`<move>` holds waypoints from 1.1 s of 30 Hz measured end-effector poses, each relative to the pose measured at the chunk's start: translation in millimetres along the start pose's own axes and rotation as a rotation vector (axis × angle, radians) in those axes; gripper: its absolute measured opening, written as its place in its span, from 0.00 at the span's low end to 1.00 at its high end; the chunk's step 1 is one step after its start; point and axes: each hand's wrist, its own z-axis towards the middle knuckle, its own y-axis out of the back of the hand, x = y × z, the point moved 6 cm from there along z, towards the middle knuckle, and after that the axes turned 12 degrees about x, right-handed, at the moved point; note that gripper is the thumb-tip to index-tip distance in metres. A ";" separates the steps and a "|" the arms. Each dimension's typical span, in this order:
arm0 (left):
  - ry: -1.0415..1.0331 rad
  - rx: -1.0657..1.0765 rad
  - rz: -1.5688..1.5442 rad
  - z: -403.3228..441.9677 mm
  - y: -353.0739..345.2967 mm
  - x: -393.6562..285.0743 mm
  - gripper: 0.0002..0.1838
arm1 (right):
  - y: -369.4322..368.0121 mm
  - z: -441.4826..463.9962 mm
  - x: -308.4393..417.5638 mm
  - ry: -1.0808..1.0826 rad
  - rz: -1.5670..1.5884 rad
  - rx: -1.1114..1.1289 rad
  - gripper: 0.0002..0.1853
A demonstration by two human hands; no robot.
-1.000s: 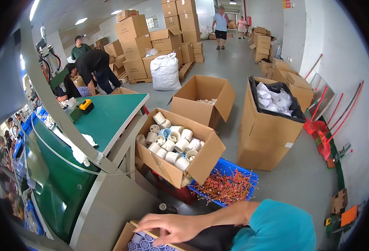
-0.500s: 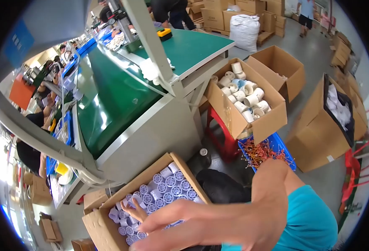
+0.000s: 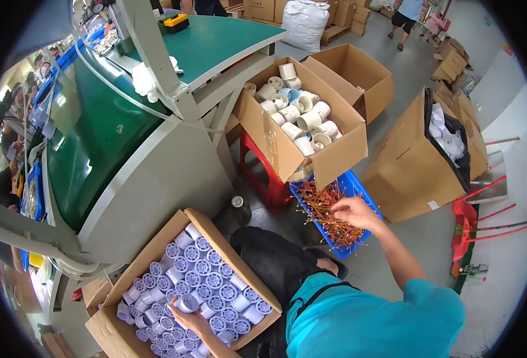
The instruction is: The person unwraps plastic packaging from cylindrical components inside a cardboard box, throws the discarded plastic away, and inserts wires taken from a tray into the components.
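Note:
My left hand (image 3: 193,319) is in the cardboard box (image 3: 199,227) at the lower left, its fingers round a lavender plastic cup-shaped part (image 3: 187,303). Many similar parts with round, slotted ends fill that box around it. Over the blue bin (image 3: 369,206), my right hand (image 3: 354,212) has its fingers curled together at the heap of thin orange-red wire pieces (image 3: 323,206). Whether a wire is between those fingers is too small to tell.
A carton (image 3: 341,158) of white cups stands on a red stool (image 3: 260,176) beyond the bin. Behind it is another open carton (image 3: 356,71). A lined box (image 3: 406,158) holds white material at right. The green conveyor (image 3: 105,140) runs along the left; a bottle (image 3: 237,206) stands on the floor.
My right arm has swung away from the lavender parts to the blue bin. My left hand, earlier spread over the parts, now holds one. The view has shifted right and down.

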 end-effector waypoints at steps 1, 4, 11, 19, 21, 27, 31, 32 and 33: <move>0.010 0.012 0.002 0.3 -4.4 2.5 0.24 | -2.1 4.9 -21.4 -0.034 -0.113 -0.066 0.11; -0.005 0.046 -0.025 2.4 -2.2 18.2 0.23 | -25.8 7.6 -39.6 -0.079 -0.136 -0.005 0.12; 0.023 -0.025 -0.015 3.5 8.9 21.0 0.22 | -130.3 -40.1 -73.5 -0.050 -0.190 0.445 0.11; -0.076 -0.018 -0.060 6.1 36.5 40.5 0.18 | -177.5 -225.1 -237.3 -0.680 0.189 0.114 0.24; -0.115 -0.029 -0.005 7.6 31.1 35.6 0.19 | -183.8 -254.2 -220.7 -0.767 0.056 0.137 0.32; -0.020 -0.115 -0.096 5.5 11.2 36.1 0.20 | -221.9 -262.8 -222.0 -0.766 0.310 -0.276 0.33; 0.018 -0.098 -0.134 -2.0 -6.5 19.1 0.23 | -186.1 -254.0 -206.5 -0.979 -0.020 0.189 0.32; 0.038 -0.036 -0.157 1.5 -5.4 16.8 0.27 | -166.5 -242.0 -198.2 -0.966 -0.028 0.188 0.32; 0.023 -0.047 -0.172 2.1 0.3 13.6 0.27 | -154.6 -221.2 -186.3 -0.863 -0.253 0.489 0.24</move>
